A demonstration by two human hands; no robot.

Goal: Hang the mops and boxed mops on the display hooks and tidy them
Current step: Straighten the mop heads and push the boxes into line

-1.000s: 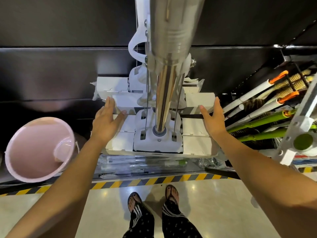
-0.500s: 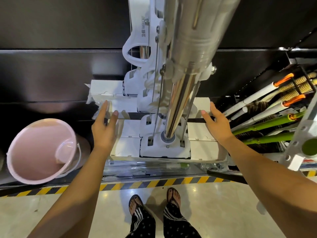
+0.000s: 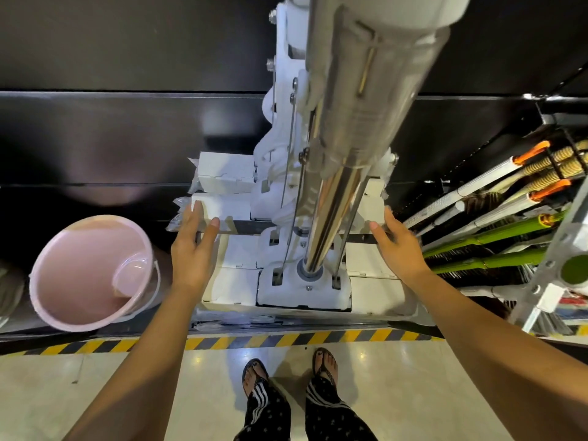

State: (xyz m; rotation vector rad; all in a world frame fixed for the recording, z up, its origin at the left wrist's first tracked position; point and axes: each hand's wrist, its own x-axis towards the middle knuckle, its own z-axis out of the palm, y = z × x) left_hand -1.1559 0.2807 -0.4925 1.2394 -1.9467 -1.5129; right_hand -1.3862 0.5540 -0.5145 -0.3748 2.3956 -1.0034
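The head view, the only one, looks straight down a file of hanging mops (image 3: 229, 173), their white heads stacked front to back against the black display wall, with the front head (image 3: 302, 291) nearest the feet and its chrome pole (image 3: 331, 218) rising right up past the camera. The left hand (image 3: 191, 253) lies flat with fingers straight, its fingertips (image 3: 194, 209) touching the left end of a head partway back; the right hand (image 3: 399, 249) is likewise flat against the right end of the row. Neither is curled round anything, so both only press, squaring the heads up. The hooks are out of sight above, so I cannot tell how securely each mop hangs. That seems the main risk: an uneven shove from one side could swing the poles and lift a handle off its hook, and flat palms would not catch a falling mop. Loose wrap (image 3: 181, 205) at the left end might slip under the fingers and let that side skid. A hard push to the right could knock the heads into the brooms (image 3: 496, 249) just beside them; to the left, the pink bucket (image 3: 86, 275) is near enough to be bumped. The pole is also close to the face.
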